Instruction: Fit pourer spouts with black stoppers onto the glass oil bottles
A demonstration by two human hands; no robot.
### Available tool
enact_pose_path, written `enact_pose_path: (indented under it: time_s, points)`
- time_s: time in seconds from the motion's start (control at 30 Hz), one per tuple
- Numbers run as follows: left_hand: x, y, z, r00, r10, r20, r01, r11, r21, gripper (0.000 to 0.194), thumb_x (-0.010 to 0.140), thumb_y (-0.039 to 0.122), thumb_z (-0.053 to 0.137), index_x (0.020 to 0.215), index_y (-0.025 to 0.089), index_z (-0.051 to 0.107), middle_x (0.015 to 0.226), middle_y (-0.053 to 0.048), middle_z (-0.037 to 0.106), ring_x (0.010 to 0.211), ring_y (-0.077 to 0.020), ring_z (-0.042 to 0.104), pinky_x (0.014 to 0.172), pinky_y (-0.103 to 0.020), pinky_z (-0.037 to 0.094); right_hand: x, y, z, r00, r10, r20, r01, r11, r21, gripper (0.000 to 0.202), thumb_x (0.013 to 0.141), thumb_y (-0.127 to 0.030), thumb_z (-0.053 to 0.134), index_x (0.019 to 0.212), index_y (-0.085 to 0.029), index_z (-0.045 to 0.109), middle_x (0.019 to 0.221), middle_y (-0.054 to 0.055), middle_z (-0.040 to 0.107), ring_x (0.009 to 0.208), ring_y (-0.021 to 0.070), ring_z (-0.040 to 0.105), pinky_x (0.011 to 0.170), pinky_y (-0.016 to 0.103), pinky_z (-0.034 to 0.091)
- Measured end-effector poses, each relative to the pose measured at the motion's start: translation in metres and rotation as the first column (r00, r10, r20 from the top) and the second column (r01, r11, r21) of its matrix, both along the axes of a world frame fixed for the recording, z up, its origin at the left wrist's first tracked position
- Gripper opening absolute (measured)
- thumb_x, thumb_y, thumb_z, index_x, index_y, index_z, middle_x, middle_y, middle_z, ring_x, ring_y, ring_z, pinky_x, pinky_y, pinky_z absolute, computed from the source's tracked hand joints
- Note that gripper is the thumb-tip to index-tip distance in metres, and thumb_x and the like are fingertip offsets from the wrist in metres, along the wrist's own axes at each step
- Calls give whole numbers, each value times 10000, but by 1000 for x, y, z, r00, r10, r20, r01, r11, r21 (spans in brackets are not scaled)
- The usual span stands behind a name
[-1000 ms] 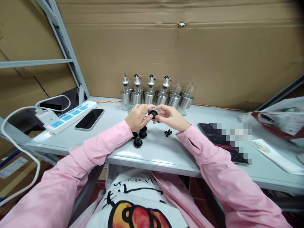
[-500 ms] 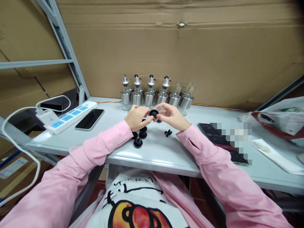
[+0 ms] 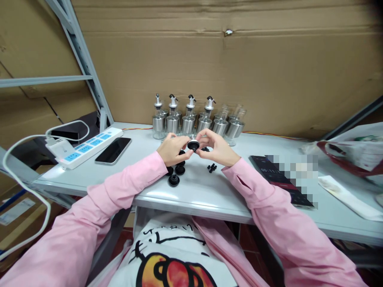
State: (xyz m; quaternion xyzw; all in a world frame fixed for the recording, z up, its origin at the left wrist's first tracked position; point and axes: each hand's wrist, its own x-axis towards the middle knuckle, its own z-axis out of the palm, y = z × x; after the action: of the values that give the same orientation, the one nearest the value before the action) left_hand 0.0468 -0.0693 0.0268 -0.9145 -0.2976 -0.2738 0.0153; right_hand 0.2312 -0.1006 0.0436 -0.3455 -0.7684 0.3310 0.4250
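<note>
Between my two hands is a round black stopper with ridges and a pale top rim, held above the table. My left hand pinches its left side, and my right hand grips the right side with thumb and fingers. Several more black stoppers lie on the table below my left hand. A small cluster of black pieces rests below my right hand, and more dark pieces show partly behind its fingers.
Glass bottles with metal sleeves stand at the back, some with pourers. A power strip and a phone lie left. On the right are another phone, a white strip and a plastic bag.
The stopper between my hands has tilted, so its ridged side now shows below the pale rim. Both hands have stayed nearly in place.
</note>
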Motion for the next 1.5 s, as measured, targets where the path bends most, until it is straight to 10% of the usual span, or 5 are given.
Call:
enact_pose_path:
  time_s: [0.67, 1.5]
  points:
    - [-4, -1, 1, 997, -7, 77, -12, 970, 241, 188, 676, 365, 444, 626, 184, 456, 492, 40, 509, 499, -124, 466, 848, -401, 368, -8, -6, -5, 951, -264, 162, 137, 828, 543, 198, 638, -178, 562, 829, -196, 516, 715, -3, 637, 609, 116, 583, 608, 235, 490]
    - [-4, -1, 2, 991, 20, 133, -61, 948, 311, 266, 695, 363, 427, 494, 192, 391, 406, 54, 445, 433, -96, 400, 854, -414, 393, -7, -3, -6, 988, -135, 80, 103, 940, 325, 224, 638, -152, 570, 857, -189, 541, 751, 6, 658, 653, 117, 631, 695, 262, 548]
